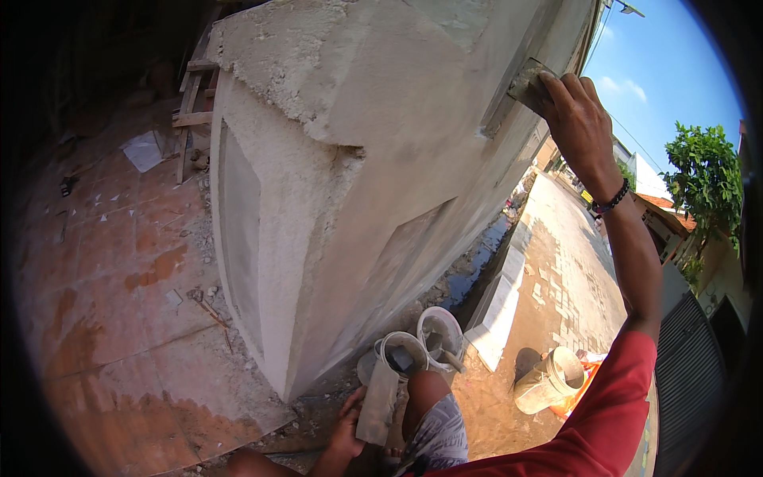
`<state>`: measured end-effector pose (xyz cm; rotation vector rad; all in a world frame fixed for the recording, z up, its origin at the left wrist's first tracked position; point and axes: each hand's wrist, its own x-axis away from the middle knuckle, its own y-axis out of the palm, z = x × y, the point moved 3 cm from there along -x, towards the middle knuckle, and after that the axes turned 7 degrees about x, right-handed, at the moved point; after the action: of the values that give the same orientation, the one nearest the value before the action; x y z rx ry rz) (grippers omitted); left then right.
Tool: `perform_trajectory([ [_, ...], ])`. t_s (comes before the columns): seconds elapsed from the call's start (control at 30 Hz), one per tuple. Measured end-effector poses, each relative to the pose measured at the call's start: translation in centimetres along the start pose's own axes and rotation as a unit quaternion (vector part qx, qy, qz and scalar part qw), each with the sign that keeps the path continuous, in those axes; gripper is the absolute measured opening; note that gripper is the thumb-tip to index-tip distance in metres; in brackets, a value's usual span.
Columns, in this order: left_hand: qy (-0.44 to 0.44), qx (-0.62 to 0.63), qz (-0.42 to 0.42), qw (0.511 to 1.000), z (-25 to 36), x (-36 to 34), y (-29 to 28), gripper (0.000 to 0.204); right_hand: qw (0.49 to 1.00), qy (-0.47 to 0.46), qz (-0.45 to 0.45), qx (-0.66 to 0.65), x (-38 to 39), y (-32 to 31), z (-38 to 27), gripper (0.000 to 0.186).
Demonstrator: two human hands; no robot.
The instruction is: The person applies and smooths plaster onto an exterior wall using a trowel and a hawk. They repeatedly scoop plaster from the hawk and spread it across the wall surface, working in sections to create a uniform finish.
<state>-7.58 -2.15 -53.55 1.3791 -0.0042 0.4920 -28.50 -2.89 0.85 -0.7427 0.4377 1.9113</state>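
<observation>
My right hand (579, 115) reaches up at the upper right, fingers closed round a small flat scraper blade (528, 86). The blade lies against the plastered wall (373, 119), at the edge of a long recessed panel. Low in the middle, my left hand (346, 429) grips the side of a flat grey rectangular plate (378, 409), whose handle, if any, is hidden. The wall's corner has smooth grey plaster with a rough, broken ridge across it. Another recessed panel (407, 242) sits lower on the same face.
Two buckets, one with grey contents (403, 340) and one holding a tool (439, 318), stand by my knee. Another bucket (550, 381) stands right on the paving. A wet ditch (481, 266) runs along the wall. Tiled floor (119, 294) and a wooden frame (191, 119) lie left.
</observation>
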Motion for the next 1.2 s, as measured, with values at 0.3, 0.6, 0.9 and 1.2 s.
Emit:
perform_trajectory([
  [0.3, 0.019, 0.003, -0.008, 1.0, 0.8, 0.5, 0.2, 0.057, 0.944, 0.191, 0.026, -0.268, 0.6, -0.4, 3.8, 0.026],
  [0.6, 0.026, 0.031, -0.019, 0.999, 0.7, 0.2, -0.3, 0.06, 0.826, 0.266, 0.102, -0.486, 9.5, 7.6, -4.0, 0.039],
  [0.9, 0.03, -0.001, 0.003, 1.0, 0.7, 0.2, 0.2, 0.056, 0.845, 0.32, 0.035, -0.427, 13.2, 10.7, -5.2, 0.036],
  [1.2, 0.029, -0.001, 0.008, 1.0, 0.5, -0.5, 0.3, 0.054, 0.745, 0.357, 0.128, -0.549, 8.0, 8.4, -4.2, 0.042],
])
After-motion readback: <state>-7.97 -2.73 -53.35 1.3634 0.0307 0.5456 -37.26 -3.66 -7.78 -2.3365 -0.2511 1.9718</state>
